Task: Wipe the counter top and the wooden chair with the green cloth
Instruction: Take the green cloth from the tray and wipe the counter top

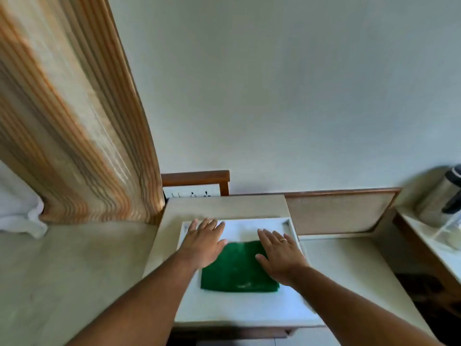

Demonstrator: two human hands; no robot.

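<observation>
A folded green cloth (238,268) lies flat on the white counter top (239,308) in front of me. My left hand (204,243) is spread over the cloth's upper left corner, fingers apart and pointing away from me. My right hand (279,253), with a ring on one finger, is spread over the cloth's upper right corner. Both palms face down and neither hand grips the cloth. Whether they touch it I cannot tell. A wooden chair back (197,177) shows behind the counter against the wall.
A striped curtain (74,121) hangs at the left, with white fabric (20,218) below it. A woven panel with a wooden frame (336,211) stands at the right rear. A metal kettle (441,198) sits on a side shelf at the far right.
</observation>
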